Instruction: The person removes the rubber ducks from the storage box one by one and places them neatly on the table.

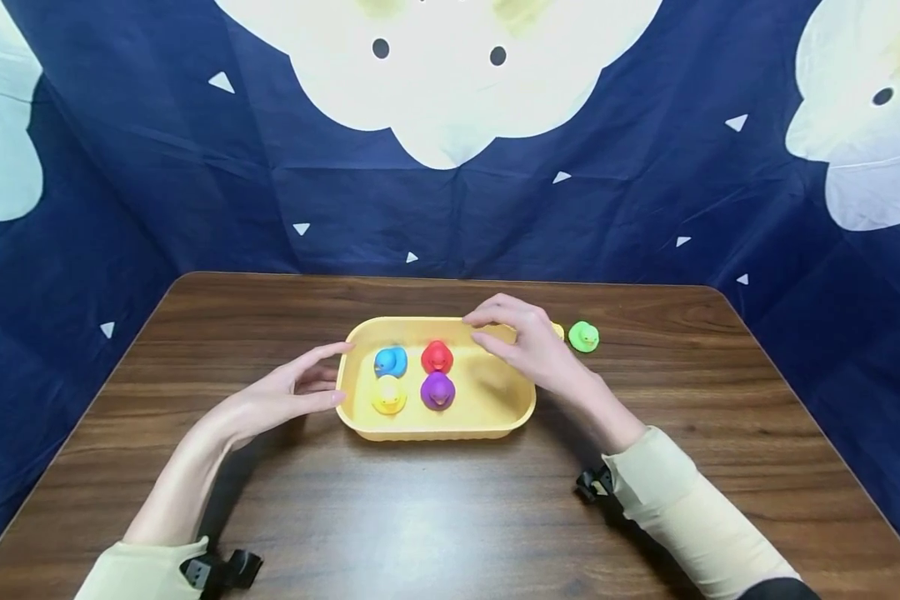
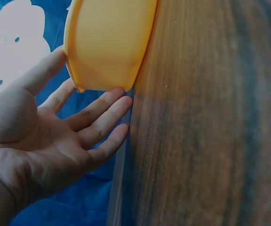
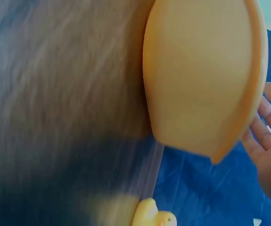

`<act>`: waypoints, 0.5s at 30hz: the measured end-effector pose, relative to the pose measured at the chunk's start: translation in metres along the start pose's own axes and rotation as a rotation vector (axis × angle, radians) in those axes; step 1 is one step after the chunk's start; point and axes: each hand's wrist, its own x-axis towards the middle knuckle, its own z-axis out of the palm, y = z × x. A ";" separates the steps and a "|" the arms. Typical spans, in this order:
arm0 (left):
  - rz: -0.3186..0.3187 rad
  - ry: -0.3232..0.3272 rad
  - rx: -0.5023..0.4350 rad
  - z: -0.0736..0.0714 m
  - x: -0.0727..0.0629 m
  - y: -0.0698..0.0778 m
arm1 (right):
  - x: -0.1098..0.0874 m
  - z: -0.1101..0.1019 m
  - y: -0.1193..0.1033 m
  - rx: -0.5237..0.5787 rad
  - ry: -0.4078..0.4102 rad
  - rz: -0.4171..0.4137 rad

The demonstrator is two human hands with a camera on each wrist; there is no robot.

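midway across the table point(image 1: 405, 517), the yellow tray point(image 1: 435, 435) looks light, stiff, best held by its ends; left hand point(image 1: 277, 402) touches the left rim, fingers spread; right hand point(image 1: 527, 340), fingers parted, empty, is at the right side

pale cream sleeves point(image 1: 682, 504), small black wrist cameras point(image 1: 243, 569)

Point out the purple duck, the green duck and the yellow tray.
Purple duck point(image 1: 438, 392): head view, middle of its upper side.
Green duck point(image 1: 583, 337): head view, middle of its upper side.
Yellow tray point(image 1: 491, 407): head view, bare floor right of the purple duck.
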 end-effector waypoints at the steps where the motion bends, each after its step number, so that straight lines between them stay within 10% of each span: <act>1: 0.003 -0.001 0.002 0.000 0.000 0.000 | 0.000 0.003 -0.002 -0.003 -0.013 0.006; 15: 0.040 -0.001 -0.003 0.000 0.000 -0.003 | 0.002 0.028 -0.018 -0.070 -0.075 0.045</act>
